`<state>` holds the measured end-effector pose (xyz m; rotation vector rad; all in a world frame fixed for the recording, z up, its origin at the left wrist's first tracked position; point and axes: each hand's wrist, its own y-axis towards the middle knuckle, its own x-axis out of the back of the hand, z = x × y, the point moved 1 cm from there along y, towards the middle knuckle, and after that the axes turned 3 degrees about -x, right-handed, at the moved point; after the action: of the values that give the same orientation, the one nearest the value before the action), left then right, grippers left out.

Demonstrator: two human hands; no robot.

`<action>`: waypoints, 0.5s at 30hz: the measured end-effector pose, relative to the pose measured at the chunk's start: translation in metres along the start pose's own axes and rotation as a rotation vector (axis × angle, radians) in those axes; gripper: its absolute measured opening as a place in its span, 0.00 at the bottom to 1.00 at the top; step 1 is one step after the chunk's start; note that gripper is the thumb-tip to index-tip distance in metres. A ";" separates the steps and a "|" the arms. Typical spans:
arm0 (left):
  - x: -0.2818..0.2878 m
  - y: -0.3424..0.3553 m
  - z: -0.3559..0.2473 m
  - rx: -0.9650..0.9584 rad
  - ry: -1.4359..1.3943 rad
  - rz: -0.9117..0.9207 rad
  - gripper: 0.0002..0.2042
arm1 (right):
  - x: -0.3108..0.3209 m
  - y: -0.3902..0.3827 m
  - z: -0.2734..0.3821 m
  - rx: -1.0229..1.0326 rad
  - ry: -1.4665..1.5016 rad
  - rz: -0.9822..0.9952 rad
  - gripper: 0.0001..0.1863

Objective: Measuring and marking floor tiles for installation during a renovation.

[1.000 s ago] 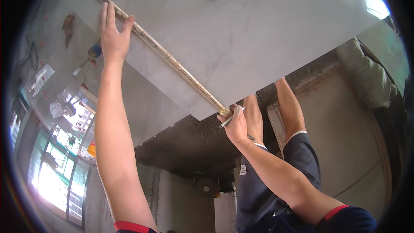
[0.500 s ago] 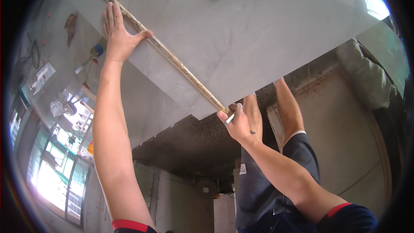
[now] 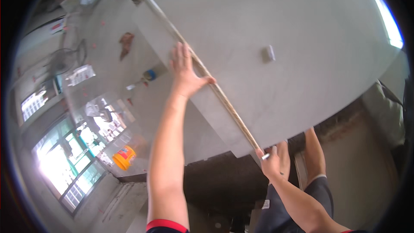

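Observation:
A long, narrow straightedge [image 3: 235,114], worn and stained, lies diagonally across a large grey tile [image 3: 302,99]. My left hand [image 3: 185,80] rests beside its upper part, fingers stretched and thumb spread across the bar. By the bar's near end, at the tile's edge, my right hand [image 3: 271,166] is closed around a slim pen-like marker [image 3: 265,156]. The marker's pale end pokes out by the fingers; most of it is hidden in the hand. A small whitish cylinder [image 3: 271,53] lies on the tile to the right of the bar.
Left of the tile, the glossy floor [image 3: 138,86] holds a brown crumpled glove-like thing [image 3: 126,44], a blue-ended tool [image 3: 149,75] and a yellow bucket [image 3: 124,158]. A dark gap [image 3: 207,177] runs along the tile's near edge. A pale sack [image 3: 384,112] stands at right.
The view has shifted, so tile, bar and both hands appear farther right and lower. The yellow bucket shows more fully. Both hands keep their places on or by the straightedge.

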<state>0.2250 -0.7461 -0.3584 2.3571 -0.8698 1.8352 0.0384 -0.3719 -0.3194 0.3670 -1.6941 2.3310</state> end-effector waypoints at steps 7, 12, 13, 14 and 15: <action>0.023 -0.005 -0.006 0.063 -0.037 0.039 0.77 | 0.000 -0.011 0.004 0.003 -0.059 0.038 0.30; 0.025 -0.005 -0.004 0.066 -0.037 0.040 0.77 | 0.000 -0.013 0.007 0.031 -0.065 0.034 0.30; 0.025 -0.005 -0.004 0.068 -0.038 0.043 0.77 | 0.001 -0.012 0.008 0.022 -0.064 0.042 0.30; 0.024 -0.006 -0.004 0.067 -0.043 0.040 0.77 | 0.001 -0.012 0.009 0.018 -0.067 0.044 0.30; 0.022 -0.006 -0.005 0.065 -0.054 0.039 0.76 | 0.002 -0.011 0.006 0.007 -0.084 0.046 0.31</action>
<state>0.2266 -0.7479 -0.3349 2.4566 -0.8811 1.8498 0.0405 -0.3747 -0.3072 0.4379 -1.7502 2.3868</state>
